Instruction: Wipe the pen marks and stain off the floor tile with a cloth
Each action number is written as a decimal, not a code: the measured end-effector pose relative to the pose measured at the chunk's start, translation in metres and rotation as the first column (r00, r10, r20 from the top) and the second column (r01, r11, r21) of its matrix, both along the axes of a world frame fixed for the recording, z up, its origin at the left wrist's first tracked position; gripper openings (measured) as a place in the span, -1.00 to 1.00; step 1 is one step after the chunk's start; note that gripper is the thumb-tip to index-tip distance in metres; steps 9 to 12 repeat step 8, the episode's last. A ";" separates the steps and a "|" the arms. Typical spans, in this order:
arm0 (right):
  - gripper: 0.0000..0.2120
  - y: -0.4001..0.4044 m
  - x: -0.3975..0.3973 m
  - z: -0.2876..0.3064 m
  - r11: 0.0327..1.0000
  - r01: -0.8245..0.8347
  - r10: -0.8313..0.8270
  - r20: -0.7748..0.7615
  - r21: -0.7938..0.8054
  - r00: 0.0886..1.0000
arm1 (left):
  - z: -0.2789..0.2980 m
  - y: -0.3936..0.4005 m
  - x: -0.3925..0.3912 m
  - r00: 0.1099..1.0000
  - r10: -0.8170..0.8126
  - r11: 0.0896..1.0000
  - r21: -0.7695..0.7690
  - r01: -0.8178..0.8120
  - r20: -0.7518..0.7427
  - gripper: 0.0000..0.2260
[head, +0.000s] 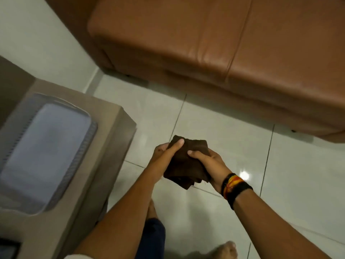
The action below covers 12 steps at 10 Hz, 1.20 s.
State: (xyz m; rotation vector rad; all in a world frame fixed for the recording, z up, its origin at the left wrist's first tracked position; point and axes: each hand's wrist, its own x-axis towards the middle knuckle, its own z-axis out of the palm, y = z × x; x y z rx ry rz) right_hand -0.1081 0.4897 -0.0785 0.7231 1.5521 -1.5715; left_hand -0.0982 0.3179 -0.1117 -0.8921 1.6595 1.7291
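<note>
Both hands are holding a folded dark brown cloth (184, 161) in the air: the left hand (166, 154) is pinching its far corner, thumb on top, while the right hand (207, 163) is clamping its right edge. The floor tile (214, 131) is lying below and beyond the grip (no marks or stain showing), so the cloth is needing to go down; neither hand looks nearer.

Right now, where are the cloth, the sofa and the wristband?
cloth (183, 163): head view, middle of the dark folded fabric between the hands.
sofa (205, 43): head view, left seat cushion.
wristband (236, 187): head view, black band on the right wrist.
</note>
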 end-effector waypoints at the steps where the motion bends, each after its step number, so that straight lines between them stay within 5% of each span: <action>1: -0.61 -0.027 -0.013 0.064 0.996 -0.090 0.091 0.055 -0.017 0.994 | 0.066 -0.029 -0.004 0.978 0.191 0.967 -0.156 -0.203 -0.086 -0.66; 4: -0.50 -0.235 -0.020 0.114 0.940 -0.338 0.342 -0.162 0.055 0.926 | 0.116 -0.205 0.051 0.778 0.577 0.648 -0.440 -0.621 -0.247 -0.44; 5: -0.47 -0.318 -0.019 0.102 0.931 -0.358 0.365 -0.233 0.074 0.901 | 0.099 -0.264 0.068 0.668 0.695 0.544 -0.413 -0.730 -0.264 -0.58; 6: -0.47 -0.384 -0.020 0.085 0.893 -0.436 0.449 -0.267 0.112 0.852 | 0.088 -0.310 0.083 0.632 0.733 0.528 -0.377 -0.761 -0.250 -0.57; 8: -0.62 -0.418 -0.029 0.066 0.833 -0.498 0.551 -0.287 0.241 0.783 | 0.064 -0.341 0.106 0.798 0.603 0.633 -0.621 -0.462 0.020 -0.48; 12: -0.62 -0.418 -0.029 0.066 0.833 -0.498 0.551 -0.287 0.241 0.783 | 0.064 -0.341 0.106 0.798 0.603 0.633 -0.621 -0.462 0.020 -0.48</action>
